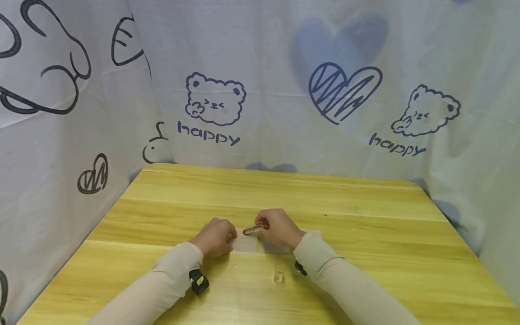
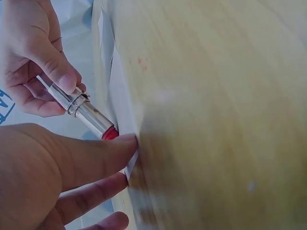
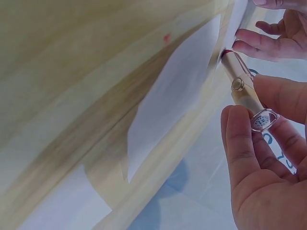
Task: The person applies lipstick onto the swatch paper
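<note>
My right hand (image 1: pixel 280 226) grips a lipstick (image 1: pixel 253 228) with a shiny metallic tube and a red tip, tilted down toward the left. The red tip (image 2: pixel 111 133) is right at a white paper sheet (image 1: pixel 245 243) lying on the table. At that sheet's left edge, my left hand (image 1: pixel 215 237) presses with its thumb and fingertips, thumb and index finger spread apart. A second white paper (image 3: pixel 175 91) lies beside the first, partly beneath my right hand in the head view. Another white sheet (image 1: pixel 314 234) shows by the right wrist, partly hidden by the sleeve.
A small clear container (image 1: pixel 279 273) stands on the wooden table (image 1: pixel 162 280), nearer me than the papers. Small red marks (image 2: pixel 140 61) dot the tabletop. White cloth (image 1: pixel 276 54) with drawn bears and hearts hangs around the table's back and sides.
</note>
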{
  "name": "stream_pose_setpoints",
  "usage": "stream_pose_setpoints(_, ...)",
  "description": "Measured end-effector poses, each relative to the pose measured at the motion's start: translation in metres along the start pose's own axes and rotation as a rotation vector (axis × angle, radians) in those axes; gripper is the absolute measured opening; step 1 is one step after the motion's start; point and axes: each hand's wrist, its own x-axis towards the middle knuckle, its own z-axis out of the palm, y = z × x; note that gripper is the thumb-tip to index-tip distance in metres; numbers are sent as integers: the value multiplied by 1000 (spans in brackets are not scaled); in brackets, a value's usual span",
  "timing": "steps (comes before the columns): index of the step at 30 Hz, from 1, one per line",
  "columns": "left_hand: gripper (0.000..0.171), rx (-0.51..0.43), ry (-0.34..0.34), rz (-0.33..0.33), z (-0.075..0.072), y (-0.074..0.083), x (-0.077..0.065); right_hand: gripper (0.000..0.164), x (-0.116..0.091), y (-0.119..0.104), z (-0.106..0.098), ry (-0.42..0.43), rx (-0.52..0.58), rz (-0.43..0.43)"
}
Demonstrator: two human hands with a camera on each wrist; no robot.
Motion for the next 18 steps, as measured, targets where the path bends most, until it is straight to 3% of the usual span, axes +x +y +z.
stream_pose_setpoints(18, 27, 14, -14, -21, -3, 4, -1, 10, -4, -7, -5, -74, 6, 13)
